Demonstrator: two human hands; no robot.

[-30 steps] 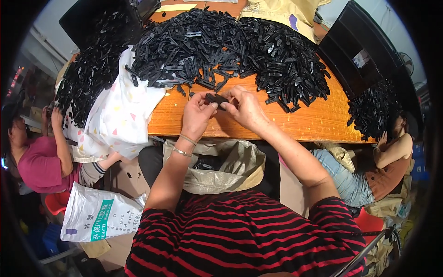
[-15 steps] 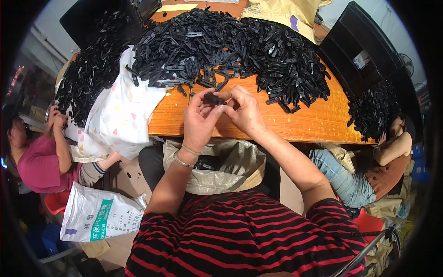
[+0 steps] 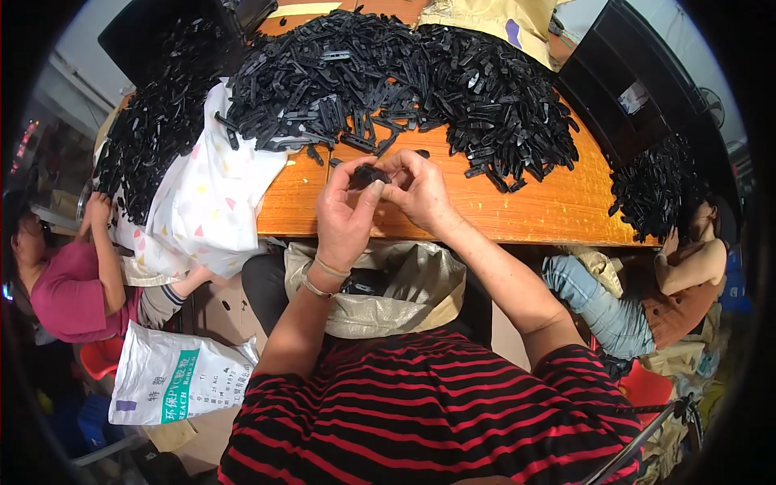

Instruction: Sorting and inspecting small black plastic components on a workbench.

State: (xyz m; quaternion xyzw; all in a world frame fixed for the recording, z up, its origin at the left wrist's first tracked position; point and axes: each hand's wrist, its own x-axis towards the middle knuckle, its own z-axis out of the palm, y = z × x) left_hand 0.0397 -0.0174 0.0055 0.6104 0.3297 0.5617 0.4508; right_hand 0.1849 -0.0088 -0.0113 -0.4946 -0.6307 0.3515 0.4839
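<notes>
A small black plastic part is pinched between my left hand and my right hand, raised just above the near edge of the orange wooden table. Both hands have fingers closed on it, thumbs toward each other. Behind them a large heap of similar black plastic parts covers the table's far half. A few loose parts lie just beyond my left hand.
An open beige sack sits in my lap under the table edge. A white patterned bag hangs off the table's left corner. One person sits at left, another person at right. A white printed sack lies on the floor.
Both hands have drawn back from the heap toward me and lifted, still holding the small black part between them; the left hand's fingers have curled tighter round it.
</notes>
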